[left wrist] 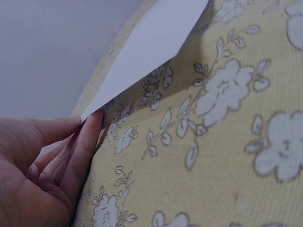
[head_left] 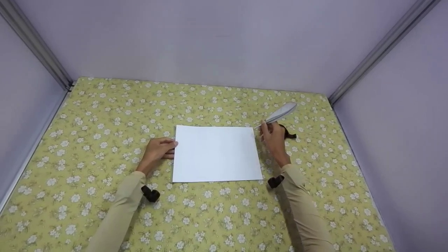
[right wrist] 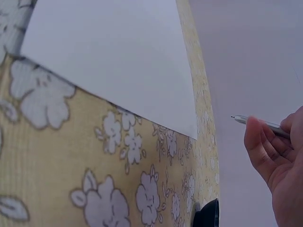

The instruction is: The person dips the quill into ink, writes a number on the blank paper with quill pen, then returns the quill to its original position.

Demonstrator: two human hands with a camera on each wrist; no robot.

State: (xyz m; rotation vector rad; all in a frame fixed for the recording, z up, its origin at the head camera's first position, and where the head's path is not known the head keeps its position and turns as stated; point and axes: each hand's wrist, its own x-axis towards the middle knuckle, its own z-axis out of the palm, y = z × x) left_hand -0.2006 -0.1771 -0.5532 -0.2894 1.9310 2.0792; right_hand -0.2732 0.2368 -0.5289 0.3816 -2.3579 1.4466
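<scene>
A blank white sheet of paper (head_left: pixel 217 154) lies on the flowered cloth in the middle of the head view. My left hand (head_left: pixel 157 152) pinches its left edge between thumb and fingers; in the left wrist view that edge of the paper (left wrist: pixel 147 47) is lifted a little off the cloth. Beyond the paper's far right corner, my right hand (head_left: pixel 273 138) holds a white feather quill pen (head_left: pixel 284 110), its tip pointing left. The right wrist view shows the pen's metal barrel (right wrist: pixel 270 125) between thumb and fingers, its point held clear of the paper.
A small black object (head_left: pixel 289 134), partly hidden behind the right hand, stands on the yellow flowered tablecloth (head_left: pixel 206 217). Pale panels (head_left: pixel 210 42) close in the table at the back and both sides. A black wrist camera (head_left: pixel 150 193) sits on each sleeve.
</scene>
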